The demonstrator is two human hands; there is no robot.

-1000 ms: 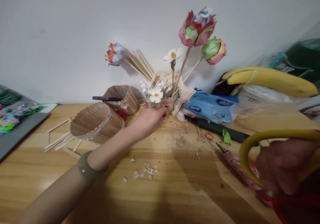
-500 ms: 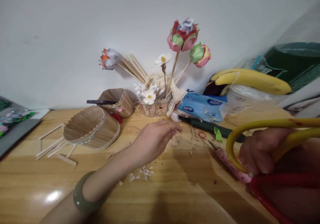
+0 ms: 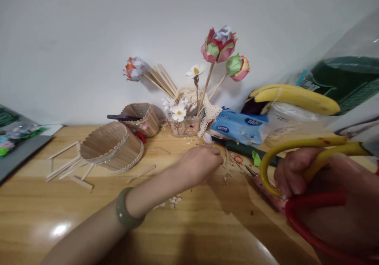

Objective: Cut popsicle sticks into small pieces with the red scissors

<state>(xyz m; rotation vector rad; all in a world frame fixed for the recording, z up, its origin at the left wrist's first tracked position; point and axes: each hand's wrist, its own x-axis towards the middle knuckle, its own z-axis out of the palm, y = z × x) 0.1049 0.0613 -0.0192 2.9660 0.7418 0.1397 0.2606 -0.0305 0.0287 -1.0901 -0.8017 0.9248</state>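
Observation:
My left hand (image 3: 203,162), with a green bangle (image 3: 127,209) on its wrist, is low over the middle of the wooden table, fingers curled in and their tips hidden. Small pale scraps (image 3: 226,178) lie beside it, and more pale chips (image 3: 175,202) are below the forearm. At the right, my right hand (image 3: 299,170) is closed around scissors with one yellow handle (image 3: 268,166) and one red handle (image 3: 299,221). A pink patterned tool (image 3: 269,194) with a metal tip lies just left of the scissors.
Two stick baskets (image 3: 111,146) stand left, near loose wooden sticks (image 3: 63,166). A decorated holder (image 3: 186,126) with paper flowers (image 3: 219,46) is at the wall. Right of it are a blue tissue pack (image 3: 239,125), a dark green object (image 3: 242,148) and bananas (image 3: 296,95).
My left hand has moved a little right, its fingers more curled. My right hand and the scissors have shifted slightly left, and the view has turned slightly.

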